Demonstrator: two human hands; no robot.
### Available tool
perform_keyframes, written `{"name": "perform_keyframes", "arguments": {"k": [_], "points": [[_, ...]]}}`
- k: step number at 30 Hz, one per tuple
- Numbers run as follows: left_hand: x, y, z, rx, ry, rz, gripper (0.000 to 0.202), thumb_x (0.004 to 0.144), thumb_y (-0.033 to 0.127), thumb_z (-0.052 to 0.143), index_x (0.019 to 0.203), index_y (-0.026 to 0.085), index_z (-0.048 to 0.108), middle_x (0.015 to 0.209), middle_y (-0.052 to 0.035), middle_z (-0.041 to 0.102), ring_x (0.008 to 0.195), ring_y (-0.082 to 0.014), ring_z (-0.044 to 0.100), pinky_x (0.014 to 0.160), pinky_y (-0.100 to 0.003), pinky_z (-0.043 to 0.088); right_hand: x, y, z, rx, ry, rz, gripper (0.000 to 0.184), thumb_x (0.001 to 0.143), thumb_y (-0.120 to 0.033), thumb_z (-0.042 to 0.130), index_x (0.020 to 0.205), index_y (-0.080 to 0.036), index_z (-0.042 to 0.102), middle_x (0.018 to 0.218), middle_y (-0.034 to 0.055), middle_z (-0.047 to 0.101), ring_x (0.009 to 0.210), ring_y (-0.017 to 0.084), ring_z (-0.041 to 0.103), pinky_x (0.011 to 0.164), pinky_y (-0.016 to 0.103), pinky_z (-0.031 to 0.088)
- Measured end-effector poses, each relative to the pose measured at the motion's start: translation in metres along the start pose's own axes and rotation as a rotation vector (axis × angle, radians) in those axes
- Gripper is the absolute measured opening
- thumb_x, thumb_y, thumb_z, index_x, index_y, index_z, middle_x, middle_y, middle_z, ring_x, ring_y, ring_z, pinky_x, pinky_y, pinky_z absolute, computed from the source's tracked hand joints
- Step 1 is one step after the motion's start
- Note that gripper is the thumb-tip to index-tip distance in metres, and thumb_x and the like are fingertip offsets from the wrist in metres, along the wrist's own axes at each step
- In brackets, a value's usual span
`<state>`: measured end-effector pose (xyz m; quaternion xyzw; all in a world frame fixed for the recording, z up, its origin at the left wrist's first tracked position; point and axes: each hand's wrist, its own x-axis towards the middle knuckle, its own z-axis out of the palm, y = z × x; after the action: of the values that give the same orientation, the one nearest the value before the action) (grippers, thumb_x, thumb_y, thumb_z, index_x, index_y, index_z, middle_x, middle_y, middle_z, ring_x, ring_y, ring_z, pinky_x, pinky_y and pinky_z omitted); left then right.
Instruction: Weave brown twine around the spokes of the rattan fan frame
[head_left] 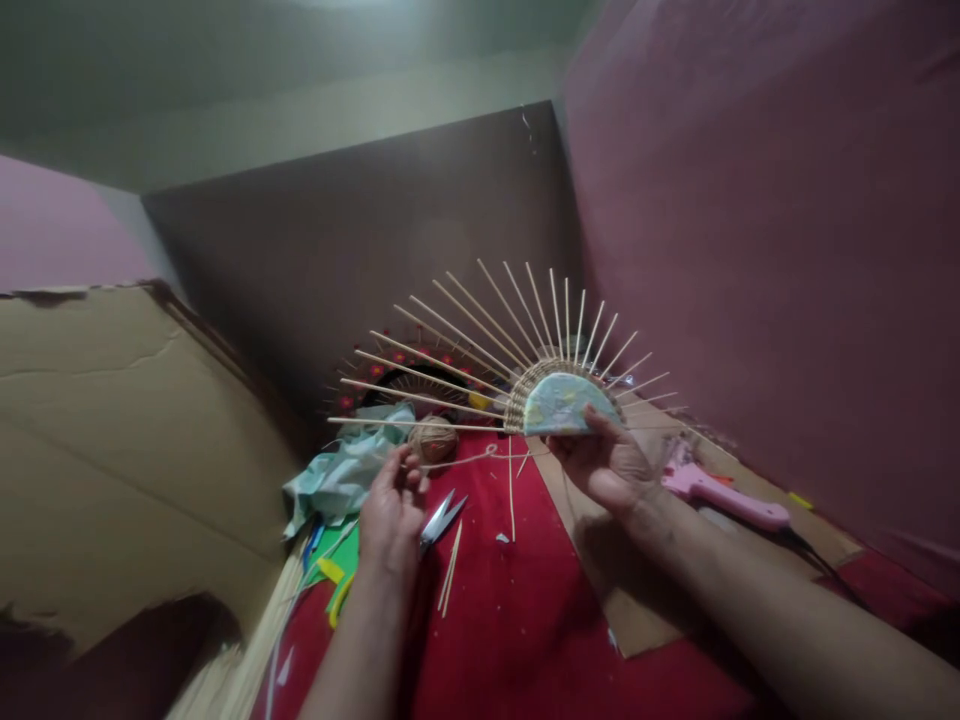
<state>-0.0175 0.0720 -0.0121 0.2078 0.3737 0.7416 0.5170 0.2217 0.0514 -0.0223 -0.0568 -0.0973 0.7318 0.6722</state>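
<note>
Gripped by my right hand (600, 460) is a half-round piece (562, 403) covered in pale blue-green patterned material, with my thumb on its face. Thin wooden sticks (469, 312) fan out from its curved edge, and twine (517, 385) is woven between them close to the base. My left hand (396, 495) pinches a strand of twine (465, 460) that runs across, with a small loop in it, towards the fan. Just behind that hand sits a ball of twine (433, 438). Scissors (442, 520) with open blades lie beside my left wrist.
Loose sticks (450, 570) lie on the red cloth (517, 620). A pink glue gun (724, 495) rests on cardboard (637, 610) at right. Crumpled pale green cloth (349, 470) and a dark, red-dotted fan-shaped piece (405, 365) are farther back. A large cardboard sheet (135, 420) stands at left.
</note>
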Motion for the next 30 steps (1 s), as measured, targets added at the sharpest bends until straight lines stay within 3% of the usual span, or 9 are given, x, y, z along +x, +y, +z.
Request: {"name": "perform_keyframes", "arguments": {"k": [5, 7, 9, 10, 14, 17, 20, 25, 30], "points": [[0.028, 0.028, -0.030, 0.132, 0.264, 0.296, 0.001, 0.075, 0.012, 0.054, 0.076, 0.013, 0.054, 0.064, 0.0033, 0.049, 0.050, -0.0062, 0.044, 0.044, -0.018, 0.035, 0.004, -0.002, -0.004, -0.005, 0.038, -0.020, 0.010, 0.070, -0.014, 0.064, 0.079, -0.019, 0.060, 0.074, 0.0017, 0.069, 0.070, 0.016, 0.063, 0.070, 0.034, 0.051], [0.029, 0.031, -0.033, 0.315, 0.372, 0.583, 0.011, 0.073, 0.013, 0.056, 0.083, 0.015, 0.054, 0.071, 0.0024, 0.050, 0.062, -0.0086, 0.049, 0.054, -0.021, 0.040, 0.003, 0.000, -0.005, 0.012, 0.021, -0.021, 0.012, 0.070, -0.013, 0.063, 0.081, -0.018, 0.061, 0.076, 0.0023, 0.069, 0.070, 0.016, 0.063, 0.073, 0.036, 0.051], [0.022, 0.024, -0.027, 0.560, 0.340, 0.868, 0.026, 0.068, 0.015, 0.062, 0.093, 0.017, 0.055, 0.084, 0.0007, 0.054, 0.076, -0.0106, 0.051, 0.069, -0.022, 0.042, 0.002, 0.002, -0.005, 0.027, 0.006, -0.013, 0.019, 0.070, -0.011, 0.063, 0.086, -0.019, 0.061, 0.078, 0.0019, 0.069, 0.072, 0.016, 0.063, 0.076, 0.037, 0.051], [0.014, 0.016, -0.021, 0.680, 0.225, 0.899, 0.026, 0.069, 0.019, 0.062, 0.095, 0.018, 0.056, 0.087, -0.0007, 0.056, 0.080, -0.0122, 0.052, 0.074, -0.024, 0.041, 0.001, 0.004, -0.004, 0.032, -0.001, -0.011, 0.023, 0.069, -0.010, 0.062, 0.090, -0.020, 0.061, 0.078, 0.0012, 0.069, 0.072, 0.016, 0.063, 0.077, 0.037, 0.050], [-0.033, -0.035, 0.008, 0.938, -0.520, 0.513, 0.032, 0.075, 0.030, 0.058, 0.104, 0.018, 0.057, 0.106, -0.0081, 0.059, 0.099, -0.0194, 0.053, 0.087, -0.031, 0.039, -0.002, 0.009, -0.002, 0.028, -0.019, 0.016, 0.028, 0.070, -0.009, 0.061, 0.096, -0.020, 0.059, 0.080, 0.0004, 0.069, 0.070, 0.016, 0.062, 0.077, 0.038, 0.051], [-0.071, -0.071, 0.021, 0.989, -0.867, 0.312, 0.051, 0.075, 0.029, 0.058, 0.124, 0.020, 0.046, 0.107, -0.0075, 0.060, 0.093, -0.0177, 0.056, 0.082, -0.030, 0.042, -0.003, 0.009, -0.001, 0.013, -0.009, 0.009, 0.027, 0.071, -0.009, 0.060, 0.096, -0.018, 0.059, 0.087, 0.0036, 0.069, 0.076, 0.017, 0.063, 0.076, 0.037, 0.052], [-0.087, -0.076, 0.024, 1.094, -1.065, 0.114, 0.033, 0.080, 0.032, 0.049, 0.107, 0.016, 0.060, 0.072, -0.0028, 0.062, 0.062, -0.0125, 0.054, 0.061, -0.024, 0.043, -0.002, 0.005, -0.001, -0.007, 0.021, -0.022, 0.023, 0.070, -0.008, 0.060, 0.090, -0.020, 0.060, 0.087, 0.0020, 0.070, 0.078, 0.017, 0.063, 0.075, 0.036, 0.052], [-0.061, -0.023, 0.016, 1.147, -0.909, 0.121, 0.031, 0.080, 0.040, 0.049, 0.080, 0.014, 0.065, 0.054, 0.0010, 0.052, 0.050, -0.0093, 0.045, 0.051, -0.021, 0.035, 0.002, -0.001, -0.002, -0.035, 0.075, -0.034, 0.024, 0.067, -0.009, 0.065, 0.088, -0.020, 0.060, 0.084, 0.0009, 0.069, 0.075, 0.016, 0.063, 0.066, 0.029, 0.052], [-0.015, 0.025, -0.011, 1.088, -0.659, 0.099, 0.029, 0.072, 0.040, 0.059, 0.075, 0.012, 0.065, 0.047, 0.0025, 0.047, 0.044, -0.0085, 0.042, 0.044, -0.020, 0.030, 0.000, 0.000, 0.002, -0.078, 0.130, -0.046, 0.026, 0.068, -0.009, 0.062, 0.092, -0.020, 0.060, 0.083, 0.0021, 0.069, 0.069, 0.015, 0.062, 0.057, 0.027, 0.051]]}}
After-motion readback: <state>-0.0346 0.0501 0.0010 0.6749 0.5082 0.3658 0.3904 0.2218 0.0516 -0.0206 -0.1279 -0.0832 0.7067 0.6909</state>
